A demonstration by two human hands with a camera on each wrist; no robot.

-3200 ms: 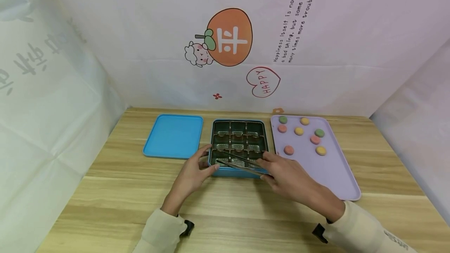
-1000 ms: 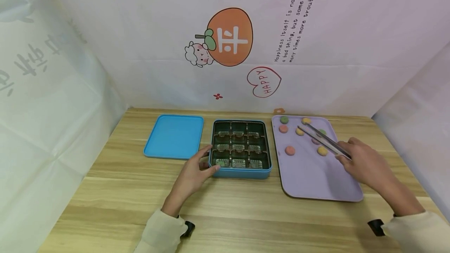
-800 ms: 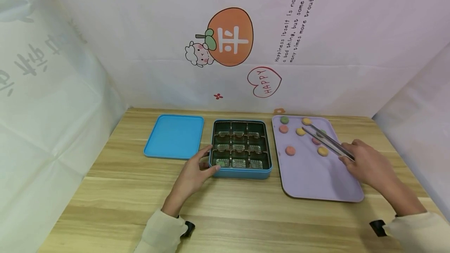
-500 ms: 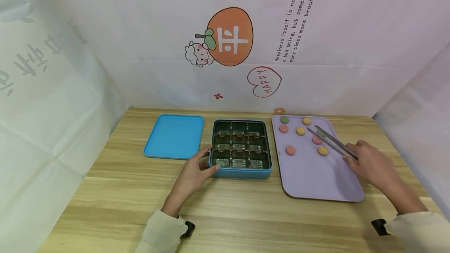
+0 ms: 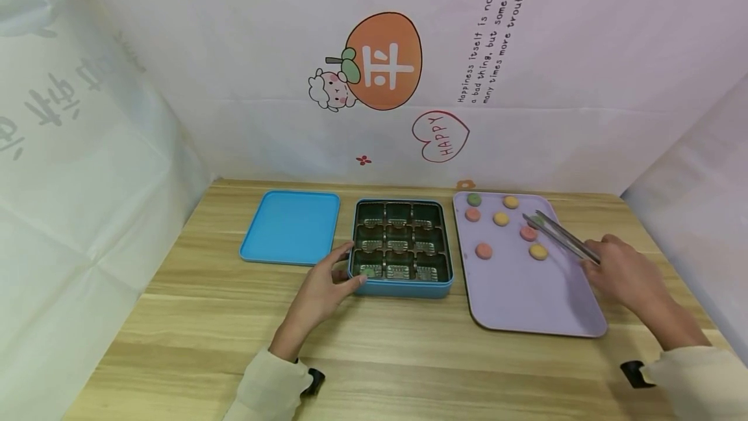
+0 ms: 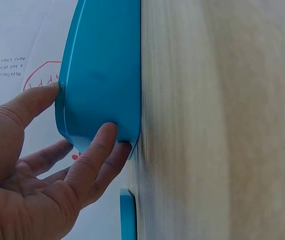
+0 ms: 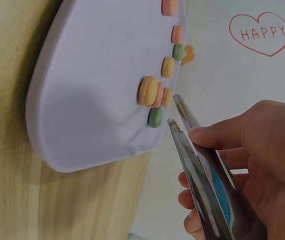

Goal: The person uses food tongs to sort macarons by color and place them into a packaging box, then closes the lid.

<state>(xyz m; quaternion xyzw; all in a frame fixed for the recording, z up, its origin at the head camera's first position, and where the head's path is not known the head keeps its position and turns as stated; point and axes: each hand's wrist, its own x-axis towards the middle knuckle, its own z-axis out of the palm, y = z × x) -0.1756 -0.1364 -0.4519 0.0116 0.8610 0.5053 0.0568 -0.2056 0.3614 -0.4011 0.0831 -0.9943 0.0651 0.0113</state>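
My left hand (image 5: pixel 321 288) holds the near left corner of a blue box (image 5: pixel 403 289). In the left wrist view, the thumb lies on its rim and the fingers touch its side. A dark insert (image 5: pixel 397 237) divides the box into several compartments. One green macaron (image 5: pixel 367 272) sits in the near left compartment. My right hand (image 5: pixel 625 271) grips metal tongs (image 5: pixel 568 243) above a lilac tray (image 5: pixel 526 297). The tongs' tips are parted around a green macaron (image 5: pixel 536 220) in the head view; the right wrist view shows a gap between tips and tray.
Several pink, yellow and green macarons lie on the tray, including a pink macaron (image 5: pixel 528 234) and a yellow macaron (image 5: pixel 538 251) close to the tongs. A blue lid (image 5: pixel 289 226) lies left of the box on the wooden table (image 5: pixel 374 369). A printed cloth (image 5: pixel 263 83) hangs behind.
My right hand has taken the tongs from the box to the tray, then shifted them rightward from the yellow macarons to the green one. A green macaron now shows in the box. My left hand stays put.
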